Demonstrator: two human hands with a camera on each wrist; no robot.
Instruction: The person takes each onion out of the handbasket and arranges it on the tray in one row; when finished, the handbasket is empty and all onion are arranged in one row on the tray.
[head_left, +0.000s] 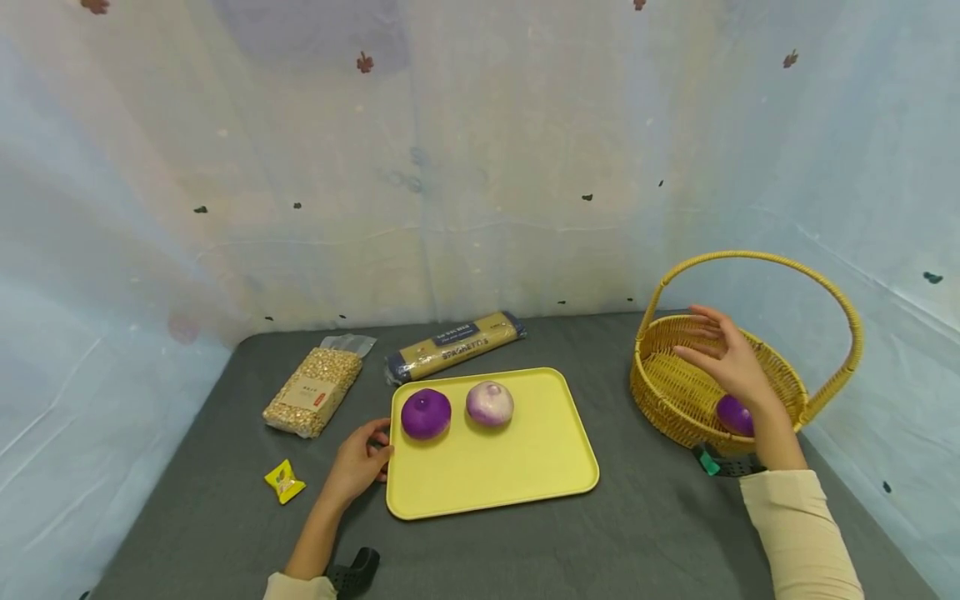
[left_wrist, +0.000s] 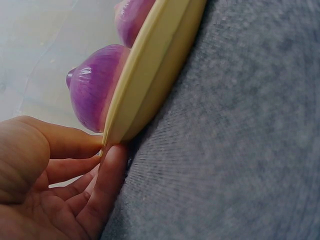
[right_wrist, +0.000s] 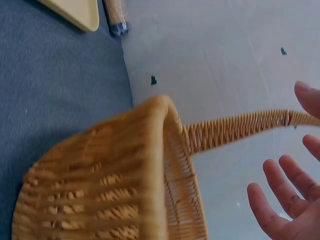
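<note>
My left hand [head_left: 362, 458] pinches the left rim of a yellow tray [head_left: 525, 467], thumb and fingers on either side of it in the left wrist view. On the tray sit a dark purple onion [head_left: 426, 414] near that hand and a paler purple-and-white onion [head_left: 490, 403] beside it. Over the wicker basket [head_left: 667, 408] my right hand [head_left: 723, 354] hovers with fingers spread and nothing in them. A round purple thing [head_left: 733, 415] lies inside the basket, partly hidden behind my right forearm.
Behind the tray lies a pack of spaghetti [head_left: 457, 346]. A clear bag of pale grains [head_left: 315, 392] and a small yellow packet [head_left: 285, 481] are on the left. The basket's tall handle [head_left: 757, 255] arches above it. A pale curtain [head_left: 480, 167] hangs behind the grey table.
</note>
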